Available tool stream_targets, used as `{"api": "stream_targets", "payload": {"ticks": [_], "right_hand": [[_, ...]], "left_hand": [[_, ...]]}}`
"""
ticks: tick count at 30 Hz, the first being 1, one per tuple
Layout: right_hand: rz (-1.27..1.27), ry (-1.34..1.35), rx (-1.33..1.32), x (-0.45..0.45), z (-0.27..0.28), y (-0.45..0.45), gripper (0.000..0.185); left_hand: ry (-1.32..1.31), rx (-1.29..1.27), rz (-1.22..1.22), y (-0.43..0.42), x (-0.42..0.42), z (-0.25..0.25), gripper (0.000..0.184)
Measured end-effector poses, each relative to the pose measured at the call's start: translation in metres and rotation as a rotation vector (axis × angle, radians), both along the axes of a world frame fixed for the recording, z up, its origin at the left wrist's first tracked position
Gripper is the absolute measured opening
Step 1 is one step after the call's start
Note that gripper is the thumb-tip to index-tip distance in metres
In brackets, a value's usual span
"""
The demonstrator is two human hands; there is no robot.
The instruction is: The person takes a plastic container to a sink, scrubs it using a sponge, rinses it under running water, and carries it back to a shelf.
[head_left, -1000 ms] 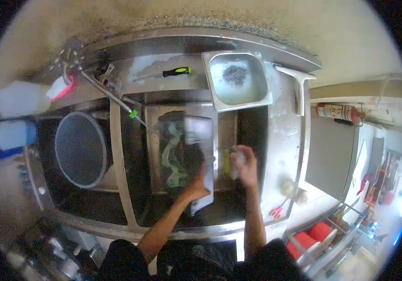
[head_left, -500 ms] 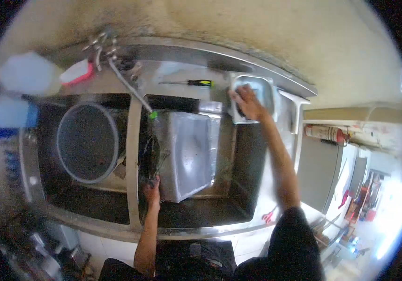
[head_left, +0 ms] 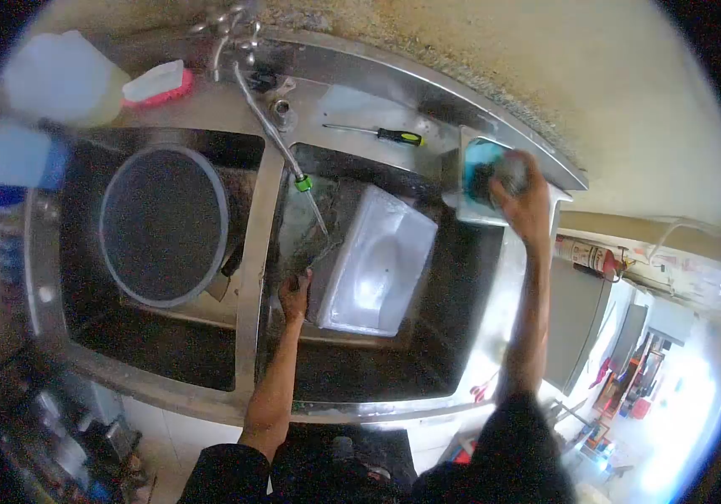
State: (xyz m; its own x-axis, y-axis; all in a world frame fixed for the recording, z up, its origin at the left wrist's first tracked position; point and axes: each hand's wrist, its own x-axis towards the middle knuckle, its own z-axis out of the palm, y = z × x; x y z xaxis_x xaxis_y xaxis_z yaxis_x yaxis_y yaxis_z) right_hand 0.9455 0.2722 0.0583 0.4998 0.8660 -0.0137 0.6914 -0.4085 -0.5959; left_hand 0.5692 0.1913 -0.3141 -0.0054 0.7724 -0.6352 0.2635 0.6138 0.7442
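A rectangular metal pan [head_left: 381, 265] stands tilted in the right sink basin, its hollow side turned to the right. My left hand [head_left: 295, 296] is closed on the pan's left edge; the fingertips are partly hidden. Water runs from the tap's green-tipped spout [head_left: 302, 183] down behind the pan, just above that hand. At the back right, my right hand [head_left: 526, 206] is above a small steel tray [head_left: 484, 217] holding blue-green liquid. Its fingers are closed round a greyish, rounded scrubber [head_left: 510, 172], blurred by motion.
A round grey tub [head_left: 165, 227] fills much of the left basin [head_left: 159, 357]. Along the back ledge lie a screwdriver [head_left: 398, 136] and a pink-and-white brush [head_left: 159, 84]. Pale plastic jugs [head_left: 58, 80] stand at the left. Red-handled scissors [head_left: 480, 391] lie near the front right edge.
The pan has turned and tilted, showing more of its hollow side. My right hand has risen from the small tray with the scrubber in it. Water now shows at the spout.
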Motion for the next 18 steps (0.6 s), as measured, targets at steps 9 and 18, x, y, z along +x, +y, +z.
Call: {"api": "stream_targets", "payload": {"ticks": [9, 18], "right_hand": [[-0.311, 0.047, 0.384, -0.111, -0.080, -0.139, 0.063], [-0.161, -0.075, 0.529, -0.041, -0.003, -0.083, 0.066]], "left_hand": [[-0.158, 0.015, 0.093, 0.009, 0.002, 0.021, 0.059], [-0.066, -0.074, 0.137, 0.002, 0.004, 0.019, 0.063]]}}
